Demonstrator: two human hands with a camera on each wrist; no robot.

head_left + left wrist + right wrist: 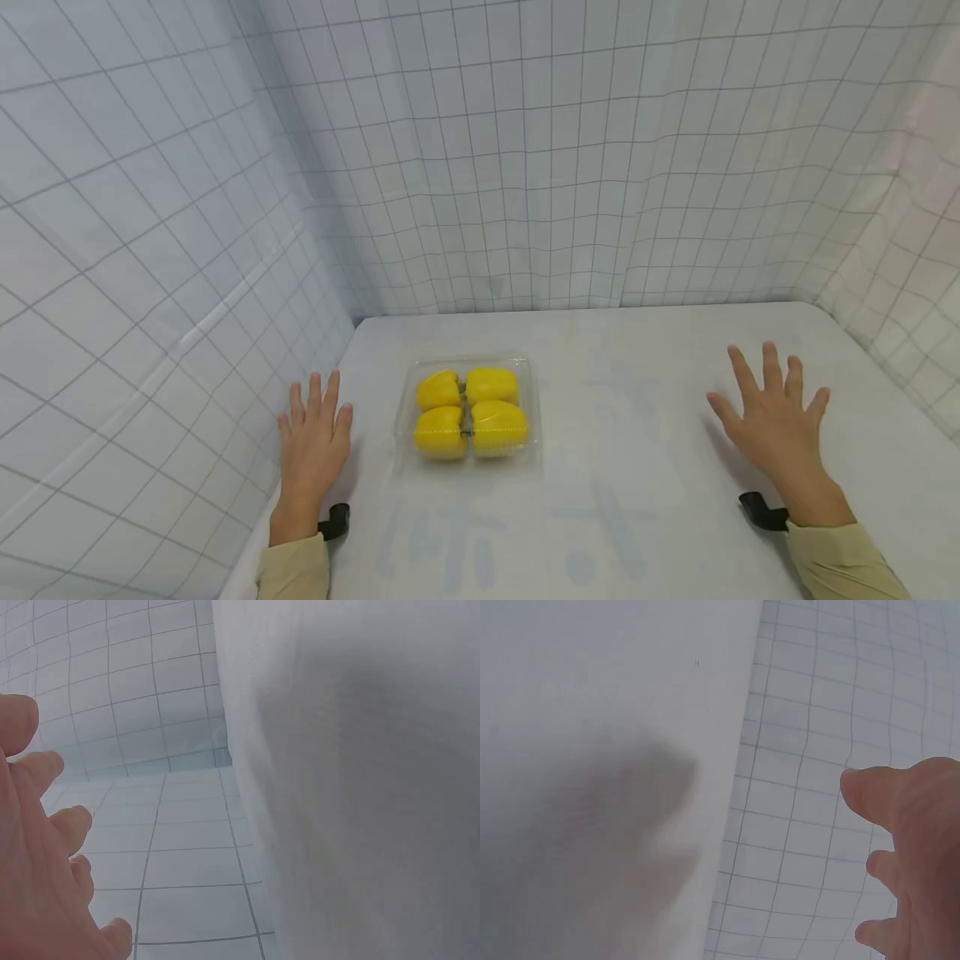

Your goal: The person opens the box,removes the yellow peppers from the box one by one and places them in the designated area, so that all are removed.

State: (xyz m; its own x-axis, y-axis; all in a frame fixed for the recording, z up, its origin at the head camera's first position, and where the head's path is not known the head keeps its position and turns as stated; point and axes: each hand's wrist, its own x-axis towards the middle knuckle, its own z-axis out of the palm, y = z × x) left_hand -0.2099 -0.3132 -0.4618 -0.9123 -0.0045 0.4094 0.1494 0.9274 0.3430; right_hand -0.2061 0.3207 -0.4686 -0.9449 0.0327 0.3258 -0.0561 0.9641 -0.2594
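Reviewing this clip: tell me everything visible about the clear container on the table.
The clear container looks like thin, transparent plastic, roughly square with a pale, shiny rim. Inside, four glossy yellow pieces sit in two rows of two. It rests flat on the white table, nearer the left hand than the right hand; neither touches it. Whether a lid covers it, I cannot tell.

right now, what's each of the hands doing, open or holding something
Left hand: open, fingers spread, holding nothing.
Right hand: open, fingers spread wide, holding nothing.
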